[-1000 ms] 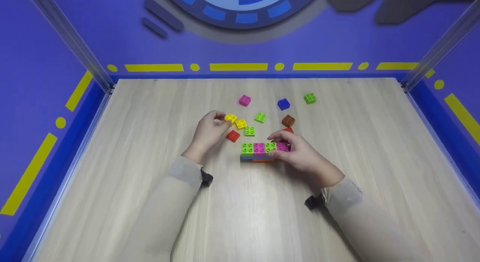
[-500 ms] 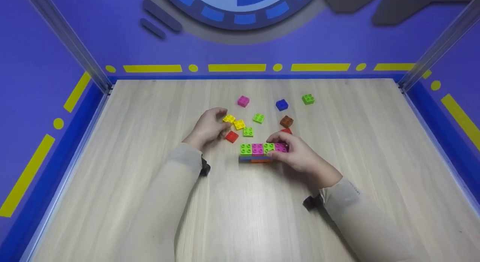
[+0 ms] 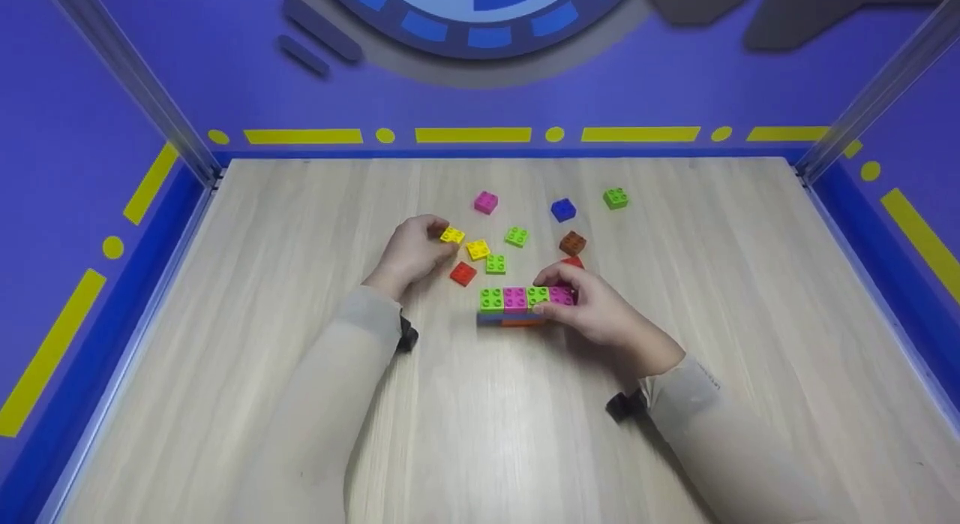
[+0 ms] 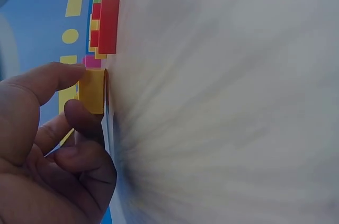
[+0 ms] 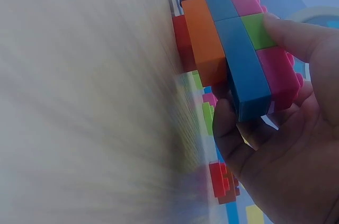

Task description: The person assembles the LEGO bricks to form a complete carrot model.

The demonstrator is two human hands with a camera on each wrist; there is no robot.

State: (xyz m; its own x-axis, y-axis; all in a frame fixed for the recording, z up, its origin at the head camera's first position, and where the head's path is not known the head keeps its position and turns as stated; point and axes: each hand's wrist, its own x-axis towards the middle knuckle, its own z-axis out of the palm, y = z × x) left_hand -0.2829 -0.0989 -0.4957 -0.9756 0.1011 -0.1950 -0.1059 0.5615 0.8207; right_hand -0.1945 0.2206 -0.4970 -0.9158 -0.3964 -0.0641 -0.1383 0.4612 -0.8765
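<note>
My left hand (image 3: 412, 251) pinches a yellow toy brick (image 3: 451, 236) between thumb and fingers; the left wrist view shows this brick (image 4: 92, 91) edge-on, close to the table surface. My right hand (image 3: 596, 306) grips the right end of a built block of toy bricks (image 3: 504, 299). Its top row alternates lime green and pink. In the right wrist view, blue bricks (image 5: 243, 65) form the layer beneath, with an orange brick (image 5: 204, 41) under them. A second yellow brick (image 3: 478, 249) and a red brick (image 3: 463, 274) lie just right of my left hand.
Loose bricks lie behind the built block: two lime green ones (image 3: 496, 264), a brown one (image 3: 572, 242) and a partly hidden red one (image 3: 573, 262). Farther back are pink (image 3: 486, 203), blue (image 3: 563, 210) and green (image 3: 616, 198) bricks. Blue-purple panels (image 3: 480, 107) wall the table.
My left hand has drawn the yellow brick slightly left, away from the other yellow one. My right hand keeps its grip on the built block, nearly still.
</note>
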